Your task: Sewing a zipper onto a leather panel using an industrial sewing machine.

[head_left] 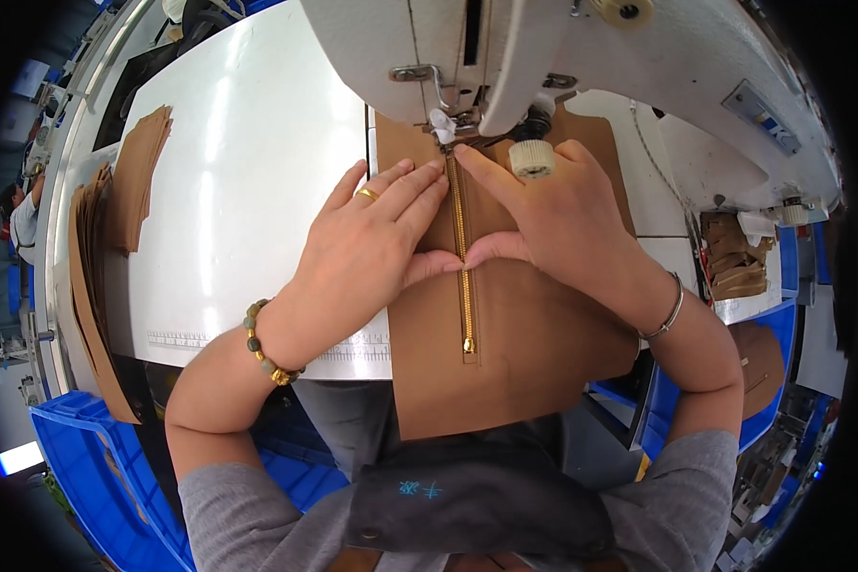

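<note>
A brown leather-like panel (524,334) lies under the sewing machine (534,57), its near part hanging past the table edge. Down its middle runs a gold-toothed zipper (461,229) set in a narrow slot, the slider at the near end. My left hand (377,229) presses flat on the panel left of the zipper, fingers stretched out. On the other side lies my right hand (553,205), index finger extended close to the presser foot (445,138), other fingers partly behind a machine knob. Both thumbs meet across the zipper.
Stacks of brown pieces (143,181) stand at the white table's (248,191) left side. More brown pieces (734,253) lie at the right. Blue bins (105,477) sit below on both sides. The machine head overhangs the far side of the panel.
</note>
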